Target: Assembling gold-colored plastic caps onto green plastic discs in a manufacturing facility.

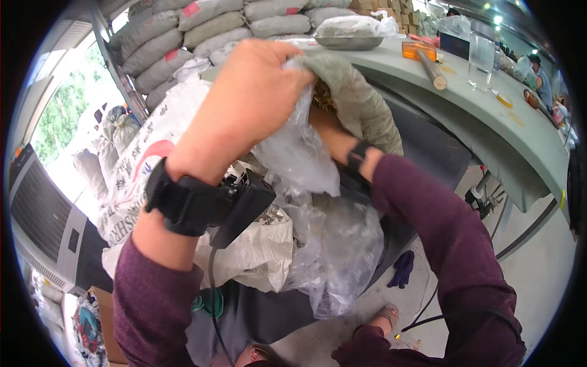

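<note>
A grey-green woven sack (367, 101) with its mouth open leans at the table edge. Small gold-coloured pieces (323, 96) show inside it. My left hand (263, 82) is closed on the sack's rim, together with the clear plastic liner (296, 150) that hangs from it. My right hand (327, 131) reaches into the mouth of the sack; its fingers are hidden inside. Below my hands lie a crumpled clear plastic bag (342, 244) and an open white woven sack (254, 254) with small pieces in it.
On the grey-green table (397, 58) are a hammer (433, 70), an orange box (419, 50), a clear cup (482, 58) and a bag-covered metal bowl (348, 43). Filled sacks (214, 27) are stacked behind. A purple glove (402, 269) lies on the floor. A cable (212, 293) hangs from my left wrist.
</note>
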### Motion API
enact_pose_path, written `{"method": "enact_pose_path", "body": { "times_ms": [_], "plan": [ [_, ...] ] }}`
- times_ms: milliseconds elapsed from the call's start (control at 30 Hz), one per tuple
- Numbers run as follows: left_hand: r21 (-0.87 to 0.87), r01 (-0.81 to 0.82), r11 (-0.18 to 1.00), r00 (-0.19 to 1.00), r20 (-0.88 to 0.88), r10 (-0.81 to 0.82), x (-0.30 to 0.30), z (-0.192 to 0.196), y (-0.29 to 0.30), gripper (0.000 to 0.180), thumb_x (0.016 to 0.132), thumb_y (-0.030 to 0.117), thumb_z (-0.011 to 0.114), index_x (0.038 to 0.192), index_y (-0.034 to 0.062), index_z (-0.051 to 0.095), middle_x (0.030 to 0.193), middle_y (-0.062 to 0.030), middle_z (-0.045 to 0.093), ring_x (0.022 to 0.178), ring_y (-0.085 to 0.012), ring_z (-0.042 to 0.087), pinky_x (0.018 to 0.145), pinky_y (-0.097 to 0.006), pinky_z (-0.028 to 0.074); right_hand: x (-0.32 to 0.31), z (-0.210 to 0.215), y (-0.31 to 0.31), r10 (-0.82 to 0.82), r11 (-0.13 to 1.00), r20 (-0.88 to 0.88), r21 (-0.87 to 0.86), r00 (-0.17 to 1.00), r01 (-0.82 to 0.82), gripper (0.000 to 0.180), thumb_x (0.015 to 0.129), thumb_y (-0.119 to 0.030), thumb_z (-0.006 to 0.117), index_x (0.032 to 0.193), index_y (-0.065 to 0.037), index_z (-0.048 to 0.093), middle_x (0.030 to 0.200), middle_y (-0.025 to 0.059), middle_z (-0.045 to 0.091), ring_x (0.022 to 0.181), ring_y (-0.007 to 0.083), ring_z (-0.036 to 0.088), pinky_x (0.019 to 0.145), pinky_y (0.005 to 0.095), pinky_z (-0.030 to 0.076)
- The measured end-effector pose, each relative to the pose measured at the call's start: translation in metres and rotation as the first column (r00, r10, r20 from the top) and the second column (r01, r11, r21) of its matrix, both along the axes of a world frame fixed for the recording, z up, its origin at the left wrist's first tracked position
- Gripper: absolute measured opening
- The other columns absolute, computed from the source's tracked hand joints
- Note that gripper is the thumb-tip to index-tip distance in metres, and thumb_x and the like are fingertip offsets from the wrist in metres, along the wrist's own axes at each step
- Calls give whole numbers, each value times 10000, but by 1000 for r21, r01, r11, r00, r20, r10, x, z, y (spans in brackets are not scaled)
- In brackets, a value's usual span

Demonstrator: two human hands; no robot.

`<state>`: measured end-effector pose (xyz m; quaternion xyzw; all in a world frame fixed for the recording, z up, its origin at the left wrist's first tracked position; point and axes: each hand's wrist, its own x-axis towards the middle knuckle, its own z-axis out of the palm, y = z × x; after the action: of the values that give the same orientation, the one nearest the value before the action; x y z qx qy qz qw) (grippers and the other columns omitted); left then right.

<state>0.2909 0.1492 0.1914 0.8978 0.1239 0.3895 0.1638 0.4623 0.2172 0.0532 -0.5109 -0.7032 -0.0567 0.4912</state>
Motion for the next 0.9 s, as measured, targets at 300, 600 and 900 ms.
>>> {"method": "enact_pose_path", "body": {
  "times_ms": [300, 600, 900],
  "plan": [
    [50, 15, 999, 999, -43, -13, -18, -17, 4, 128, 836, 36, 607, 934, -38, 640, 744, -24, 640, 697, -44, 534, 626, -220, 447, 10, 18, 87, -1, 1000, 79, 29, 997, -1, 336, 807, -165, 569, 1107, -13, 583, 1142, 198, 591, 1077, 337, 546, 936, 393, 421],
    [-133, 37, 990, 988, -146, -57, -26, -19, -3, 170, 861, 85, 649, 984, -31, 639, 759, -7, 641, 700, -46, 532, 620, -206, 437, 17, 33, 117, 9, 1000, 201, 4, 979, -10, 346, 810, -188, 573, 1110, -16, 586, 1143, 194, 593, 1086, 332, 542, 942, 392, 414],
    [-174, 22, 985, 997, -67, -34, -50, 6, 4, 193, 839, 38, 621, 1002, -66, 630, 863, -27, 652, 799, -74, 565, 724, -205, 450, 32, 58, 99, -74, 996, 356, -22, 931, 88, 357, 813, -211, 577, 1114, -19, 589, 1145, 190, 594, 1094, 327, 538, 949, 391, 407]
  ]
}}
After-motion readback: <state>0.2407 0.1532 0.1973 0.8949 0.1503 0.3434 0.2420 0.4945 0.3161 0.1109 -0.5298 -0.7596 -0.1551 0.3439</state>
